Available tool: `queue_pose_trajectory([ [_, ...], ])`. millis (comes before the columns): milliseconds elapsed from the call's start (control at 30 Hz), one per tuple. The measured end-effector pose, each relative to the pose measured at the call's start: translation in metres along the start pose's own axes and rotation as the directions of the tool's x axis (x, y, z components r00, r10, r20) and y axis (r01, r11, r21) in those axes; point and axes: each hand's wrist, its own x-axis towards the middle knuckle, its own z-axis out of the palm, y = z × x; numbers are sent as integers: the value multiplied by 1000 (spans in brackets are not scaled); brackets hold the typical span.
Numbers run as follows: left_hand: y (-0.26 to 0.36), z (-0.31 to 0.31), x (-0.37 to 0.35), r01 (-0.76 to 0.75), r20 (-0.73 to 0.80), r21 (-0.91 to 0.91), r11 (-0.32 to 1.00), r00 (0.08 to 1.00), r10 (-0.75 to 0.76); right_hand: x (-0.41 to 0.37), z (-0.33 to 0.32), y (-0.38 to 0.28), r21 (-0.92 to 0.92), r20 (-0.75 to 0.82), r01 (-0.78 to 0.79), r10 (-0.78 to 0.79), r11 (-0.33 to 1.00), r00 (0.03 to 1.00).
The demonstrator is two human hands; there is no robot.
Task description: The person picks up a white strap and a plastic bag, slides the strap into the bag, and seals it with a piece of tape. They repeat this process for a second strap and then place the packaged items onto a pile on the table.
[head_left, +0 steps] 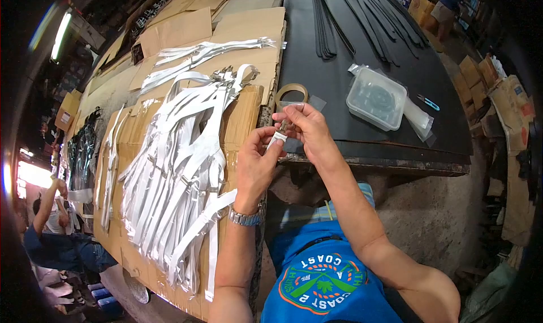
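Note:
My left hand (255, 160) is closed around the end of a white suspender strap (276, 137), thumb on top, at the table's near edge. A small metal clip (283, 126) sticks up from that end. Fingers of my right hand (312, 132) are pinched together at the clip, partly hiding it. A large pile of white suspenders (169, 170) with metal clips and clear wrapping lies left of my hands. Just beyond my fingers is a roll of brown tape (292, 90), with a piece of clear plastic (317, 102) beside it.
Cardboard sheets (249, 32) cover the left table; more white suspenders (203, 54) lie there. On the black table surface (305, 74) are black straps (373, 18), a clear plastic box (377, 98) and blue thread snips (428, 102). Another person (54, 227) is at the left.

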Motion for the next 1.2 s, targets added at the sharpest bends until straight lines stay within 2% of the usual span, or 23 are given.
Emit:
queue_pose_trajectory([
  [233, 2, -2, -2, 40, 2, 65, 997, 999, -41, -1, -4, -1, -6, -22, 15, -15, 1000, 1000],
  [800, 2, 0, -1, 51, 14, 65, 997, 999, -52, 2, -10, 7, -75, -60, 27, -31, 997, 998],
  [1200, 4, 1, 0, 32, -11, 157, 987, 999, -31, -4, -14, 10, -41, 65, -63, 65, 997, 996],
])
